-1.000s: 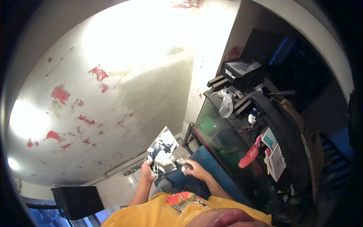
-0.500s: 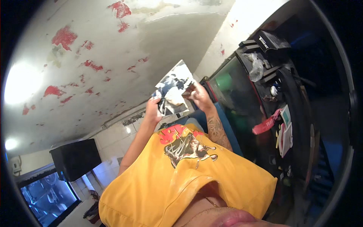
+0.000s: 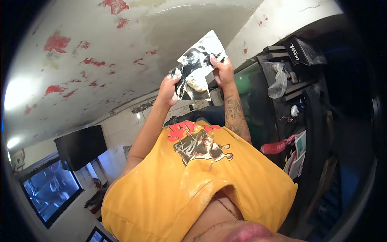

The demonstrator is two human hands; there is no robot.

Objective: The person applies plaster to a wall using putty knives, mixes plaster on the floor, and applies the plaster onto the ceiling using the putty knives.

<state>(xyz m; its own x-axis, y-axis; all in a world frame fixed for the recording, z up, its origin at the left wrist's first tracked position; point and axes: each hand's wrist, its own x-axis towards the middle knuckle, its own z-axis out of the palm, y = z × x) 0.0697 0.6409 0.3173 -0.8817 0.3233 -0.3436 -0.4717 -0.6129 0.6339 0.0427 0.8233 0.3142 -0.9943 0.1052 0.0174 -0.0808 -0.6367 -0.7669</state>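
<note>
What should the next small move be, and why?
Probably tip the smeared plate toward level: the pale lump sits off-centre, toward the edge nearer the person, and might slip. The left hand and right hand grip opposite sides, so both could steady it.

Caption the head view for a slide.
Left hand and right hand hold a smeared panel bearing a pale lump before a red-patched wall.

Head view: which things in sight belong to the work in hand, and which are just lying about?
In use:
flat black-and-white plate
pale lump lying on it
left hand, gripping its left edge
right hand, gripping its right edge

Apparently just lying about, as neither hand touches them:
clear plastic bag
dark box
pinkish-red strip
papers
</note>
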